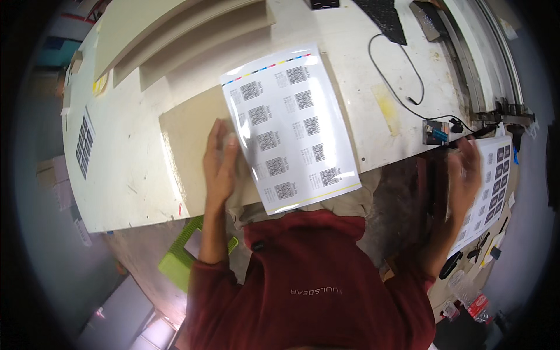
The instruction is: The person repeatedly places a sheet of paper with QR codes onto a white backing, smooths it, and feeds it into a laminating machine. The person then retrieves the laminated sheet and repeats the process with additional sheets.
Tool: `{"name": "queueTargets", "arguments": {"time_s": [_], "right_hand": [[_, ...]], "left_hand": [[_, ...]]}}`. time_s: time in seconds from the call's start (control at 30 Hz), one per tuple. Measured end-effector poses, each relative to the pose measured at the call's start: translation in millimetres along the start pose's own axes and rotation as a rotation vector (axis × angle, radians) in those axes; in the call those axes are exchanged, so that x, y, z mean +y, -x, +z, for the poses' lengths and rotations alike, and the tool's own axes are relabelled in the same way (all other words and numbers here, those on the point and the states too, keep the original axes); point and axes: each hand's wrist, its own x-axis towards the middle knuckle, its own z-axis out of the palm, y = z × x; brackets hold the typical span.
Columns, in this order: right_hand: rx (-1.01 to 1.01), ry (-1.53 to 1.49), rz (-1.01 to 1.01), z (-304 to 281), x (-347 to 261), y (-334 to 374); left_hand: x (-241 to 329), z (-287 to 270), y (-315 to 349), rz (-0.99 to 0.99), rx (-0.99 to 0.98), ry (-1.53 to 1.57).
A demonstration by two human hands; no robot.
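Observation:
A white printed sheet (291, 134) with rows of square black codes and a strip of colour patches lies in front of me. It rests on a tan board (189, 125), and its near end reaches past the table edge. Beside its left edge is my left hand (220, 162), fingers stretched and thumb apart, gripping nothing that I can see. My right hand (465, 175) is off to the right, smeared by motion, so its fingers are unclear. It overlaps a second group of printed sheets (496, 186) with dark labels.
Tan stepped panels (198, 41) stand at the back left of the white table (125, 181). A black cable (379, 67) curls across the right side, near a small box with a blue item (436, 133). A green plastic stool (181, 256) sits below left; a clear bottle (469, 294) lies lower right.

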Motion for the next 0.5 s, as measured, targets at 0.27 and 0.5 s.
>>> {"name": "queueTargets", "arguments": {"time_s": [0.27, 0.5], "right_hand": [[0.166, 0.936, 1.123, -278, 271, 77], [0.438, 0.551, 1.153, -258, 276, 94]], "left_hand": [[32, -23, -33, 0.375, 0.12, -0.606], [133, 35, 33, 1.266, 0.097, -0.071]]}}
